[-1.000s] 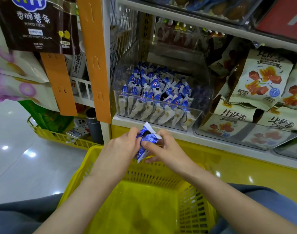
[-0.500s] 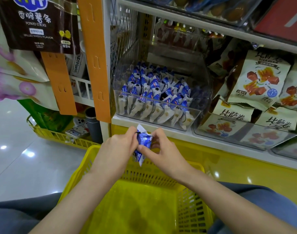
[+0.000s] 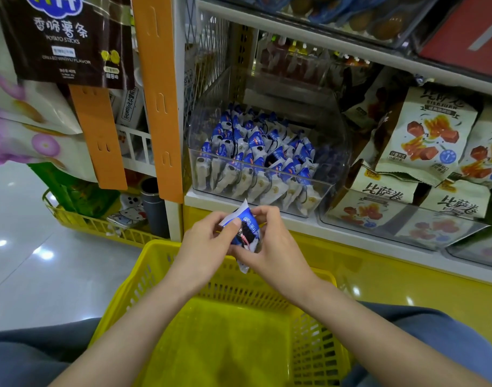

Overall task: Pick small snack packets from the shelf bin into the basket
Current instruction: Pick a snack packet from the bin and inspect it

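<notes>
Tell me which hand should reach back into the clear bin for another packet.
Likely the right. Both hands pinch the packets over the basket, but the right hand sits directly below the clear bin, the left hand further aside.

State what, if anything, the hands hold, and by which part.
Both hands hold a small blue-and-white snack packet over the yellow basket: the left hand pinches its upper left side, and the right hand grips its right side.
</notes>
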{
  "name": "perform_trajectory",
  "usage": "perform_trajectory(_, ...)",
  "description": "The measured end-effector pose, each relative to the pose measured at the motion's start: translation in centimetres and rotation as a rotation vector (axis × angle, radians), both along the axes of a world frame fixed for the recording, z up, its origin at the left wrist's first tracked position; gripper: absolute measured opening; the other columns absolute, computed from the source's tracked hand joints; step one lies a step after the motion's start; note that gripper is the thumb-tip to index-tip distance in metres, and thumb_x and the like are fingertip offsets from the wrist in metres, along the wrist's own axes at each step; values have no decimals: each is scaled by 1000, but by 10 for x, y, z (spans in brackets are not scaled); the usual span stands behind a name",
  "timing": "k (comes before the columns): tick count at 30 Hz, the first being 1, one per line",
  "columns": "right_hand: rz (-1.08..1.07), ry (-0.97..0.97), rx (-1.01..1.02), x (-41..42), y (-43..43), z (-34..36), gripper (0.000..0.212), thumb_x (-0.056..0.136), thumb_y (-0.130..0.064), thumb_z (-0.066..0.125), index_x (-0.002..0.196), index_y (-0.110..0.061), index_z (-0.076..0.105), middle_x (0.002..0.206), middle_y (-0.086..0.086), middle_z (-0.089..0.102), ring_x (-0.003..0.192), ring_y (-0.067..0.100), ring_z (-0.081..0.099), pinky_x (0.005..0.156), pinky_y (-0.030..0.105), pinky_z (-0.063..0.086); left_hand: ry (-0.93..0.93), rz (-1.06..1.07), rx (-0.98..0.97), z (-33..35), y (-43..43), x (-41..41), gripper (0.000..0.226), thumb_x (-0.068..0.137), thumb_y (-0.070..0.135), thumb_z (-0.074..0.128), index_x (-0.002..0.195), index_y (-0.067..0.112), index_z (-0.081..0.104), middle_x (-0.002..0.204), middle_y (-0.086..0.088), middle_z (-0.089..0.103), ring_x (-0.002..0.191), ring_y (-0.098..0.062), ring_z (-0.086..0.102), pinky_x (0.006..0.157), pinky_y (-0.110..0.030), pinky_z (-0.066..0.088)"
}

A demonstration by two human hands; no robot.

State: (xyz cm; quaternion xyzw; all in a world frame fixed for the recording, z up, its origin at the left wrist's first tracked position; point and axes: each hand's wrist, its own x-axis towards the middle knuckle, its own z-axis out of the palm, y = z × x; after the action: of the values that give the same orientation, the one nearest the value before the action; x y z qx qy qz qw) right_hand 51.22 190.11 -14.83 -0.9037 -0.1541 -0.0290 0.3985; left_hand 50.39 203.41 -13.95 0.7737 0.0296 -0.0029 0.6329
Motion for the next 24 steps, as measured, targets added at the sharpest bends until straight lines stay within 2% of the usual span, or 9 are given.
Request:
perform_trajectory(3, 19, 63, 81, 1, 1, 4, 67, 70, -41, 76, 122, -22, 39, 114, -13, 52, 106, -2, 51, 88, 15, 43, 37, 51, -92, -1, 3, 3, 22, 96, 19, 44, 86, 25, 63, 90, -9, 70, 86, -22, 66, 82, -44, 55)
perform_trajectory(6, 23, 176, 223, 2, 2, 11, 39, 84, -31, 65, 117, -28, 45, 104, -20, 58, 87, -12, 56, 77, 7, 42, 58, 77, -222, 4, 5, 6, 30, 98, 16, 40, 81, 23, 64, 78, -4, 69, 69, -13, 66, 66, -29, 57)
perform_trajectory(8, 3, 175, 235, 4, 1, 14, 24, 89, -26, 59, 114, -25, 57, 95, -17, 63, 79, -9, 57, 76, 16, 44, 73, 109, -286, 6, 6, 6, 32, 99, 16, 39, 80, 21, 65, 74, -4, 69, 65, -12, 67, 64, -28, 57)
perform_trajectory(10, -2, 180, 266, 5, 1, 17, 21, 90, -21, 59, 110, -23, 63, 93, -13, 67, 84, -2, 60, 80, 27, 50, 93, 133, -344, 7, 8, 5, 32, 99, 18, 38, 82, 19, 66, 73, -4, 72, 65, -12, 68, 61, -25, 56)
perform_trajectory(13, 58, 265, 409, 4, 3, 20, 23, 88, -11, 59, 108, -24, 64, 93, -9, 72, 86, 2, 65, 77, 23, 53, 148, 180, -461, 9, 10, 5, 34, 100, 20, 37, 81, 18, 64, 65, 0, 72, 60, -9, 67, 53, -19, 54)
perform_trajectory(15, 70, 353, 547, 5, 2, 23, 27, 87, -4, 59, 110, -17, 65, 87, -9, 73, 81, 1, 66, 70, 16, 52, 200, 182, -589, 12, 12, 6, 31, 100, 21, 37, 85, 16, 63, 67, 0, 72, 61, -10, 68, 56, -21, 55)
perform_trajectory(18, -26, 311, 601, 10, 1, 31, 29, 83, -2, 63, 110, -11, 66, 88, 2, 74, 75, 5, 65, 65, 16, 54, 238, 75, -685, 18, 15, 7, 28, 96, 32, 43, 99, 13, 63, 91, -9, 72, 80, -19, 67, 76, -34, 56)
perform_trajectory(21, -7, 250, 542, 12, 2, 42, 27, 82, -2, 64, 107, -10, 66, 86, -5, 74, 76, 5, 68, 67, 18, 55, 168, -25, -556, 21, 14, 5, 26, 91, 24, 54, 111, 9, 62, 101, -7, 72, 93, -21, 68, 86, -38, 54)
perform_trajectory(24, 98, 110, 325, 19, 0, 59, 20, 86, -13, 61, 100, -28, 64, 91, -14, 71, 86, 4, 67, 75, 19, 54, 98, 46, -532, 24, 16, 7, 25, 88, 18, 58, 111, 9, 62, 98, -3, 73, 92, -17, 69, 83, -32, 54)
